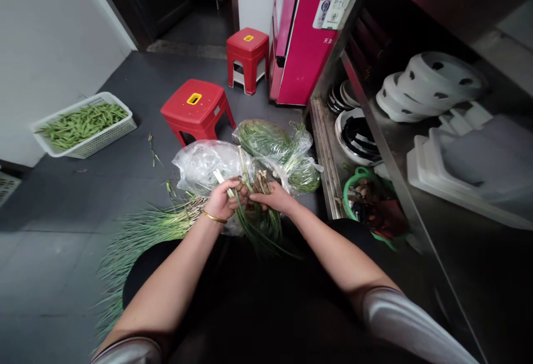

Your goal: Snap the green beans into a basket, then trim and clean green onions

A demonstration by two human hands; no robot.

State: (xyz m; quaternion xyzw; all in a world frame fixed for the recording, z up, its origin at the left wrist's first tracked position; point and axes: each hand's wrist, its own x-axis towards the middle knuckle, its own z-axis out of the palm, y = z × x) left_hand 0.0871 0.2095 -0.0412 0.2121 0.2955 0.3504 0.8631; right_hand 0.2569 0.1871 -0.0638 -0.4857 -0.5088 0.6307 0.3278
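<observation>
My left hand [221, 200], a gold bangle at its wrist, is closed around a few scallions with clean white ends [219, 176]. Beside it, my right hand [275, 196] grips a bunch of scallions with brown, soil-covered roots [262, 181]. Their green leaves [266, 236] hang down toward my lap. Between the hands a single pale stalk [242, 160] points upward; which fingers hold it I cannot tell. A large pile of scallions [141, 236] lies on the floor to the left. Clear plastic bags [208, 161] are just beyond my hands, and one bag of greens [264, 137] lies behind.
A white basket of green bean pods [85, 125] stands at the left. Two red stools [200, 109] are ahead, near a pink fridge [308, 42]. On the right, a metal shelf [383, 153] holds white containers [437, 84] and stacked plates, with a green basket [348, 197] below.
</observation>
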